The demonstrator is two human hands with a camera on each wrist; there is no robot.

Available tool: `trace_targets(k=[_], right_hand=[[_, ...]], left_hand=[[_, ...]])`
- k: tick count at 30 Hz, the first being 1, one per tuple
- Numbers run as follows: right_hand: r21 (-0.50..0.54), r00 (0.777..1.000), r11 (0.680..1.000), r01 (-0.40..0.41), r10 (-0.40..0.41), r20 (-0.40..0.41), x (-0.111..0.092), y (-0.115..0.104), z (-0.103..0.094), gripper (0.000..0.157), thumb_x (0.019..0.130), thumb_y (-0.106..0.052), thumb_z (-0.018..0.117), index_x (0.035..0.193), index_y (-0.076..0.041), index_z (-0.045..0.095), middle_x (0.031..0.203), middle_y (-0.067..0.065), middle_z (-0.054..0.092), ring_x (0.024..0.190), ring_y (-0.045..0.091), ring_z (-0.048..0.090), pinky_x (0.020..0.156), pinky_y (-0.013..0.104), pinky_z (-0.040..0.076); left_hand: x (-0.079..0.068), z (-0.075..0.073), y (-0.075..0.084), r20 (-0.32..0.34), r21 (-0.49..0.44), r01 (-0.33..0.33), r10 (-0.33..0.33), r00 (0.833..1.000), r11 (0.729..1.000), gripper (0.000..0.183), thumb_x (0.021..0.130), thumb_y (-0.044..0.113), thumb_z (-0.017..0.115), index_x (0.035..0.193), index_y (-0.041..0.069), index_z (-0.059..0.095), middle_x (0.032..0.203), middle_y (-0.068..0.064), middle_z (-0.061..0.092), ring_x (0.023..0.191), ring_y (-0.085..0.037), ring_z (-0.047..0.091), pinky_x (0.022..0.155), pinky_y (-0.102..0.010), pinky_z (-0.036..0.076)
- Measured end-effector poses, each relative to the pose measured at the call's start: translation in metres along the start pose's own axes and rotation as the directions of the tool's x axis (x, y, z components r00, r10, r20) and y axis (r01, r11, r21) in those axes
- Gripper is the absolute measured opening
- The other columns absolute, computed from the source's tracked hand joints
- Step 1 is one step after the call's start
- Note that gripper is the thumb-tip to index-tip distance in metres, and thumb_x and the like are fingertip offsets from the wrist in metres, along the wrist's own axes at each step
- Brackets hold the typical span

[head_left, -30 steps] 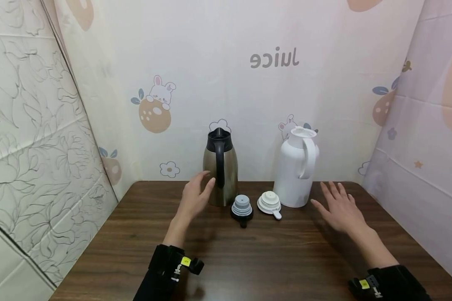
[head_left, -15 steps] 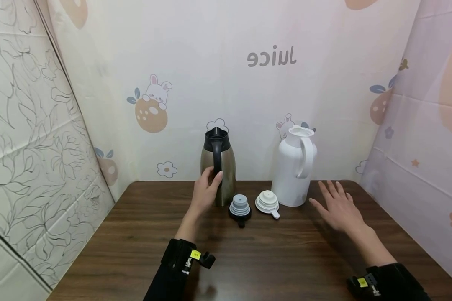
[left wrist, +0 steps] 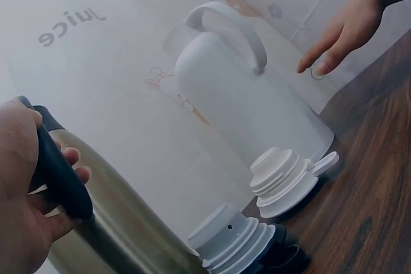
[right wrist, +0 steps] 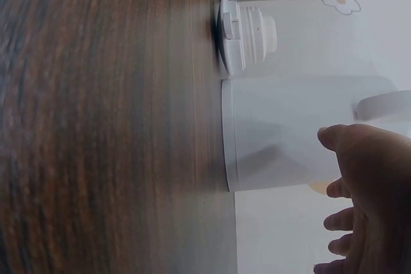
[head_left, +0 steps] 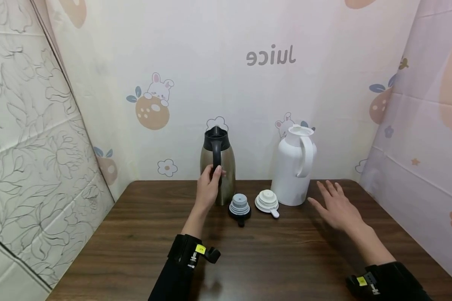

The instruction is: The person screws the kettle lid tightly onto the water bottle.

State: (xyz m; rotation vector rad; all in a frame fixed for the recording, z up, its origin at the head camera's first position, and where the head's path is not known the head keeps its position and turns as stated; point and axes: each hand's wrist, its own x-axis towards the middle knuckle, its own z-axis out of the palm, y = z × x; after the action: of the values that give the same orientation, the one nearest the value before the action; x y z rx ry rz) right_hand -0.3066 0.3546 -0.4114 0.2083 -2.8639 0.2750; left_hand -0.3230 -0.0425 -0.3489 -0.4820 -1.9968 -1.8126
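A gold vacuum jug with a black collar and handle stands lidless at the back of the table. My left hand grips the lower part of its handle; in the left wrist view the fingers curl round the black handle. To the right stands a white vacuum jug, its top uncovered and its handle towards me. My right hand is spread beside its base on the right, holding nothing. Between the jugs and nearer me lie a grey-and-black stopper lid and a white stopper lid, plugs upward.
The dark wood table ends at a patterned cloth backdrop just behind the jugs. Cloth panels flank it on both sides. The grey-and-black lid lies close to the gold jug's base.
My left hand has moved right and slightly up from beside the gold jug and taken hold of its handle. The right hand stays almost where it was. Both jugs and lids keep their places.
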Motion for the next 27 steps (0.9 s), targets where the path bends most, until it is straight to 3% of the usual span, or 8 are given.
trace_targets(k=[11,21,24,27], right_hand=[[0.004,1.0,1.0,0.016,-0.016,0.006,0.002,-0.001,-0.001,0.086,0.099,-0.061,0.038,0.146,0.012,0.034,0.143,0.042,0.034,0.13,0.057,0.029,0.099,0.074,0.033],[0.002,1.0,1.0,0.011,-0.011,0.016,0.001,-0.007,-0.005,0.079,0.1,-0.057,0.04,0.138,0.012,0.045,0.136,0.04,0.044,0.121,0.055,0.042,0.092,0.071,0.041],[0.001,1.0,1.0,0.015,-0.015,0.014,0.0,-0.009,-0.006,0.077,0.1,-0.057,0.041,0.135,0.012,0.048,0.133,0.04,0.047,0.118,0.055,0.046,0.089,0.07,0.044],[0.002,1.0,1.0,0.012,-0.012,0.018,-0.001,-0.011,-0.006,0.075,0.1,-0.056,0.042,0.132,0.012,0.051,0.13,0.04,0.049,0.114,0.054,0.049,0.086,0.069,0.046]], left_hand=[[0.002,-0.001,-0.002,-0.003,0.001,-0.005,0.005,1.0,1.0,0.031,0.105,0.017,0.048,0.112,-0.012,0.057,0.104,-0.03,0.065,0.1,-0.04,0.062,0.091,-0.054,0.049],[0.003,-0.012,0.006,-0.011,-0.037,0.101,-0.102,0.995,0.994,0.039,0.107,0.022,0.044,0.114,-0.014,0.057,0.108,-0.036,0.062,0.104,-0.045,0.058,0.092,-0.059,0.047],[0.007,-0.014,-0.006,-0.016,-0.064,0.104,-0.105,0.994,0.993,0.043,0.106,0.028,0.045,0.112,-0.013,0.058,0.105,-0.035,0.062,0.103,-0.046,0.059,0.093,-0.065,0.045],[0.012,-0.015,-0.02,-0.035,-0.057,0.102,-0.104,0.994,0.993,0.049,0.105,0.037,0.047,0.11,-0.009,0.06,0.101,-0.032,0.063,0.098,-0.042,0.062,0.09,-0.062,0.048]])
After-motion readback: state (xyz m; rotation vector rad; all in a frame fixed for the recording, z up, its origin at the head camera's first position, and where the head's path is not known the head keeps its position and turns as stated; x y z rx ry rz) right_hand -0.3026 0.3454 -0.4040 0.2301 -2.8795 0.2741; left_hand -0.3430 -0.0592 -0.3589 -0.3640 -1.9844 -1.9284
